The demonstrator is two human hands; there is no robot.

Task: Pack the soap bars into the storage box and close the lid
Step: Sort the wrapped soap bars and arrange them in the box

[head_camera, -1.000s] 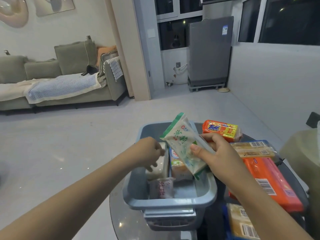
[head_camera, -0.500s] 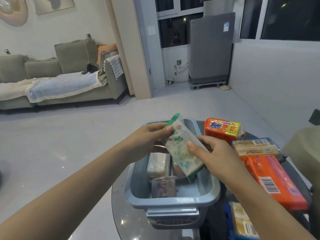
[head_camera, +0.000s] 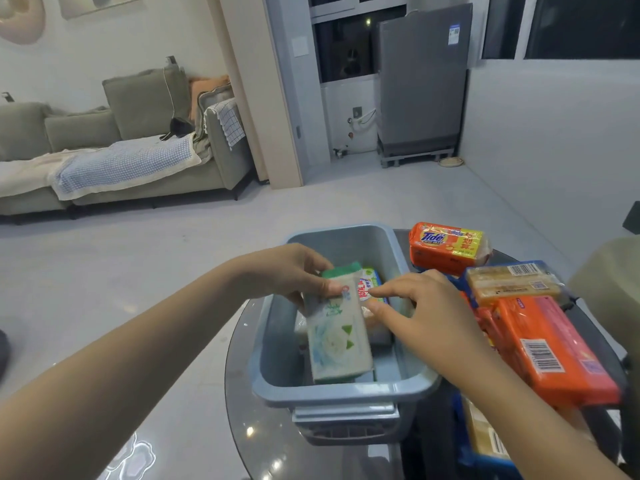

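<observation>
Left hand pinching far end of white-green soap bar lying inside grey storage box, right hand hovering beside it, fingers spread

We note a grey-blue plastic storage box, rectangular with a rolled rim, open-topped on the round glass table. Inside it a white-wrapped soap bar with green end and floral print lies lengthwise, tilted, far end raised above the contents below. Beside it sits a smaller bar with red, white and green label, partly covered. Right of the box, outside it: an orange Tide bar near the far corner; a clear-wrapped pack of yellowish bars with barcodes; a long orange pack, barcode up; another yellowish pack at the near edge (blue-trimmed wrapper, partly hidden).
</observation>
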